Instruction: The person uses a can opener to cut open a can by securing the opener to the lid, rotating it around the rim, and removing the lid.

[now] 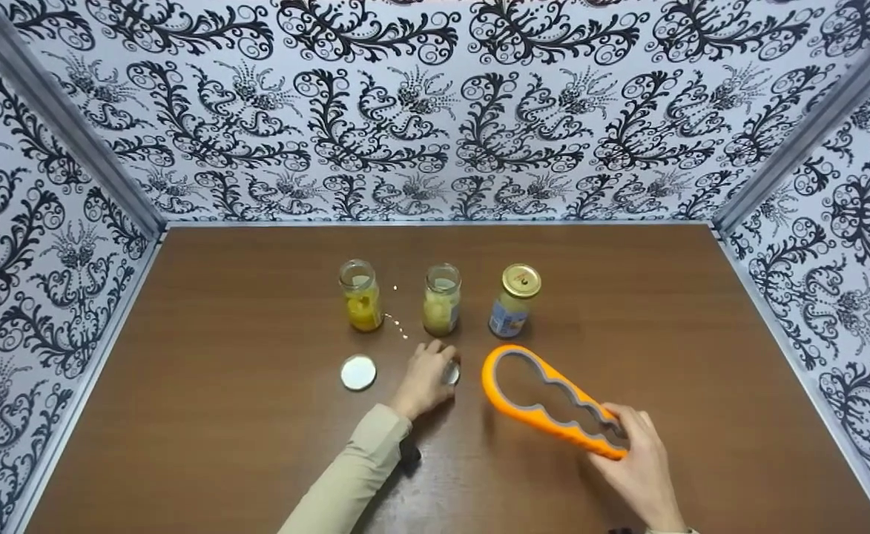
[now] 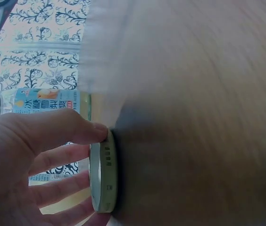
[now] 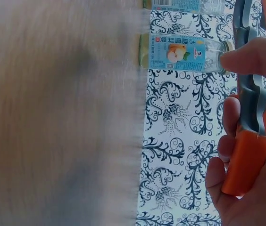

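Observation:
My left hand [image 1: 427, 377] pinches a round metal jar lid [image 2: 103, 176] by its rim, thumb on one side and fingers on the other, down at the tabletop in front of the middle jar. That glass jar [image 1: 440, 308] stands upright without a lid, pale fruit inside. My right hand [image 1: 638, 460] grips an orange jar opener [image 1: 538, 421] with grey scalloped inner edges at its narrow end; its wide loop points toward the jars. At the right of the row, a jar [image 1: 510, 315] with a blue label wears a gold lid [image 1: 521, 280].
An uncovered jar with yellow fruit [image 1: 363, 308] stands at the left of the row. Another lid [image 1: 358, 372] lies white side up in front of it. Small pale drops [image 1: 397, 324] spot the brown table [image 1: 242, 311]. Patterned walls [image 1: 435, 148] enclose the back and sides.

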`<control>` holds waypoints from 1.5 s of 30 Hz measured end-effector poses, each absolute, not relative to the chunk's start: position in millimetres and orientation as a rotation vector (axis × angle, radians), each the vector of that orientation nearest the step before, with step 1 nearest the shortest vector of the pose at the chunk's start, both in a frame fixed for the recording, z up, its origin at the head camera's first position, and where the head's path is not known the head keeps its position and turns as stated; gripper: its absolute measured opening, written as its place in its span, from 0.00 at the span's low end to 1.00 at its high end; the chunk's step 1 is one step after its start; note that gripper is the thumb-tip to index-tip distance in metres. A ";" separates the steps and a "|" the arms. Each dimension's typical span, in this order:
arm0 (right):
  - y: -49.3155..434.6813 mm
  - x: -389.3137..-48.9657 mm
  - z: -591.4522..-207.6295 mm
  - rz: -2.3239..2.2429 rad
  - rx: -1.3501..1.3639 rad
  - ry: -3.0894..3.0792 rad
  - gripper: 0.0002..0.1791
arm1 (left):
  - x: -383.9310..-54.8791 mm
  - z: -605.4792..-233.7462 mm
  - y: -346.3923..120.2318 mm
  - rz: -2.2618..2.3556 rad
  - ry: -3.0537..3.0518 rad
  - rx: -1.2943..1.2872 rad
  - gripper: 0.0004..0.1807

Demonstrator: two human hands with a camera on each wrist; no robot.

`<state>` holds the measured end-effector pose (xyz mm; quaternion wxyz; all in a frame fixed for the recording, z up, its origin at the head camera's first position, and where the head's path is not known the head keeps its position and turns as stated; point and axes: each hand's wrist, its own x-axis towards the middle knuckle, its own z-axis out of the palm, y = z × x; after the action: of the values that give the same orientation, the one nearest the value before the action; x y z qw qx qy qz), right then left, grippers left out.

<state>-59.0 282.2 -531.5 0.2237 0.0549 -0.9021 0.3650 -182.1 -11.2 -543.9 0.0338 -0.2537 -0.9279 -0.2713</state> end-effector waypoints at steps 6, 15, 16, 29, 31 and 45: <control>284.6 -55.7 -531.9 1.025 0.093 -2.530 0.33 | -182.2 -546.5 -8.9 -0.788 -2.877 -0.763 0.22; 291.6 -53.7 -535.4 0.990 0.064 -2.507 0.34 | -183.5 -544.6 -6.1 -0.744 -2.920 -0.789 0.22; 292.4 -53.5 -535.7 0.984 0.061 -2.504 0.34 | -183.7 -544.1 -5.9 -0.733 -2.924 -0.791 0.22; 296.4 -51.1 -535.0 0.960 0.028 -2.509 0.33 | -184.4 -530.9 1.4 -0.673 -2.922 -0.722 0.22; 297.1 -50.9 -535.2 0.952 0.009 -2.515 0.33 | -186.2 -529.6 5.3 -0.700 -2.908 -0.713 0.22; 304.6 -43.8 -535.1 0.947 -0.093 -2.549 0.33 | -213.4 -528.0 34.4 -1.060 -2.872 -0.683 0.30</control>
<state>-43.8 304.6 -535.1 0.2086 -0.0335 -0.9162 0.3405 -213.4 34.4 -528.0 0.0024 -0.2178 -0.9156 -0.3381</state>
